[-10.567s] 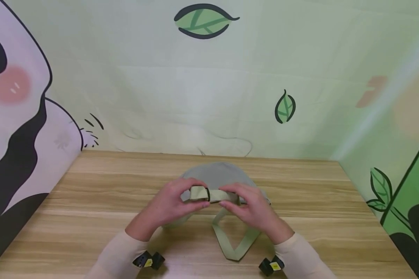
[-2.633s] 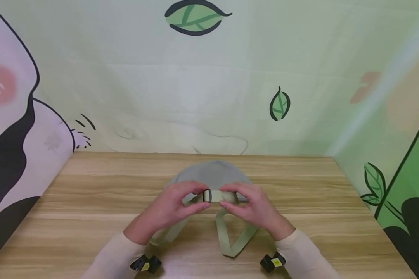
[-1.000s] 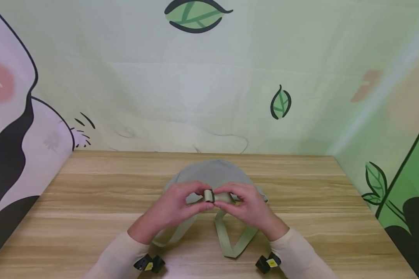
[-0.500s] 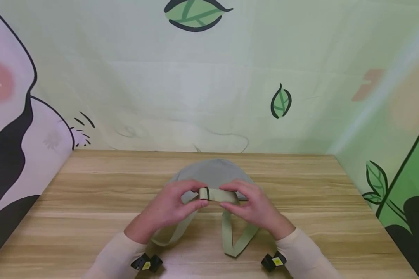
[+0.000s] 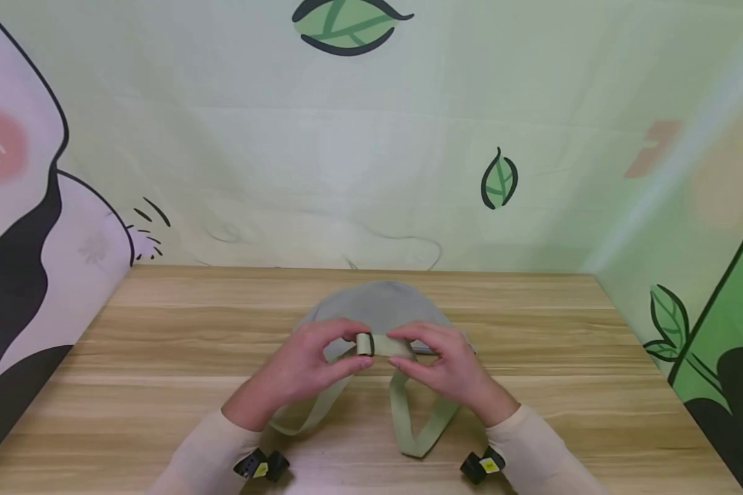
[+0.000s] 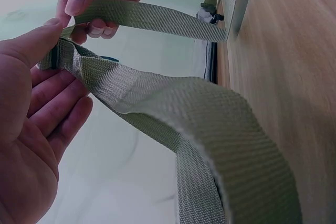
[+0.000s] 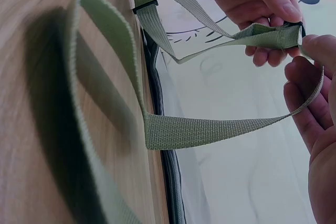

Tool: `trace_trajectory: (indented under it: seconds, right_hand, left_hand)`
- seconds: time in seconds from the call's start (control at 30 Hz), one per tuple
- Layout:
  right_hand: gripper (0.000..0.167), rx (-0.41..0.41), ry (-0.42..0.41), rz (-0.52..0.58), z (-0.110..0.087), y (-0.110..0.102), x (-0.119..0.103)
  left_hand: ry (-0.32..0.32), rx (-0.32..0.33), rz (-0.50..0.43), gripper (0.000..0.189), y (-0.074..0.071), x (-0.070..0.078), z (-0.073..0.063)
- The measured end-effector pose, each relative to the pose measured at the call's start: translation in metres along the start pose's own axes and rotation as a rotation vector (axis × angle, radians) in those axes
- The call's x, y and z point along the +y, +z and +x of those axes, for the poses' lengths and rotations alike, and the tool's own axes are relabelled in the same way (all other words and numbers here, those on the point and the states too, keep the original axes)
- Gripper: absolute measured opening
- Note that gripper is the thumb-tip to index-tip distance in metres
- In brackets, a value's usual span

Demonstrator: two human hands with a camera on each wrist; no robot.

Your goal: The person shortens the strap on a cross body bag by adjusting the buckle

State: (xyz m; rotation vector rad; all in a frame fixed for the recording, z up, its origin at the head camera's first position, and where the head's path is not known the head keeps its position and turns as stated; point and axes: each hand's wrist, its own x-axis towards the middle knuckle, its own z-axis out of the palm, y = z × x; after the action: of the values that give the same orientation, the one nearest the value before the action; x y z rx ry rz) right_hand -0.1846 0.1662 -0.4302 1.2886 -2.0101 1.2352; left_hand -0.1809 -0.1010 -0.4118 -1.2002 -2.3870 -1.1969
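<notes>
A grey rounded bag (image 5: 380, 302) lies on the table behind both hands, its lower part covered by them. From it comes a pale green webbing strap (image 5: 389, 345). The left hand (image 5: 306, 361) pinches the strap's folded end at a black slider buckle (image 5: 372, 344), between thumb and fingers. Just to the right, the right hand (image 5: 448, 364) pinches the same strap between thumb and fingertips. In the left wrist view a doubled length of webbing (image 6: 157, 95) trails from the left fingers. A second black slider (image 7: 145, 7) sits farther along the strap in the right wrist view.
A bent strap loop (image 5: 415, 440) hangs below the right hand, and another length (image 5: 312, 416) curves under the left. Wooden tabletop (image 5: 179, 323) surrounds the bag. A printed cloth backdrop (image 5: 254, 158) stands behind and at both sides.
Since the oldest frame, the folded strap end left of the slider has become shorter. The hands came together a second ago, then parted slightly. Both still hold the strap.
</notes>
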Motion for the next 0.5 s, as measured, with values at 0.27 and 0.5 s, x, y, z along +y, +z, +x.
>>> trace_trajectory:
  seconds: [0.27,0.5]
  right_hand:
    - [0.031,0.006,0.062,0.132,-0.0002,0.0026,-0.0026]
    - [0.040,0.004,0.100,0.154,0.0029,0.0072,-0.0070]
  left_hand:
    - [-0.017,-0.022,0.002,0.034,0.0003,0.0022,0.0022]
    - [0.008,-0.023,0.002,0.033,0.0019,0.0029,0.0039]
